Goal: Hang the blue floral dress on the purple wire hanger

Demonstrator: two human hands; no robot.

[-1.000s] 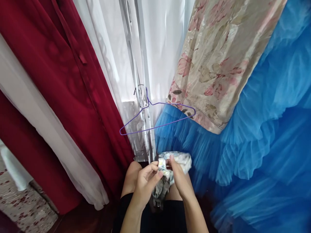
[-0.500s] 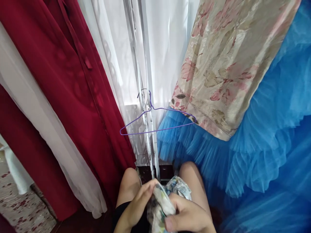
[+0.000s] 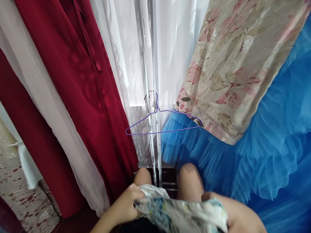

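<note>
A patterned piece of cloth (image 3: 177, 213), whitish with blue and green patches, stretches across my lap in the head view. My left hand (image 3: 132, 204) is closed on its left end, fingers partly hidden by the fabric. At the cloth's right end, my right hand (image 3: 218, 207) grips the other side, with most of its fingers behind the material. Part of the cloth is smeared by motion. Beyond my knees a purple wire hanger (image 3: 164, 132) hangs with nothing on it from a white metal stand (image 3: 155, 149).
Long dark red fabric (image 3: 85, 106) and a pale strip hang on the left. White curtains (image 3: 170, 51) fall behind the stand. To the right hang a beige floral garment (image 3: 233, 71) and blue ruffled tulle (image 3: 274, 145). My knees (image 3: 190, 181) flank the stand's base.
The cloth was bunched between my hands; now it is spread out sideways. My hands have moved apart, the right one farther to the right. The view has shifted slightly.
</note>
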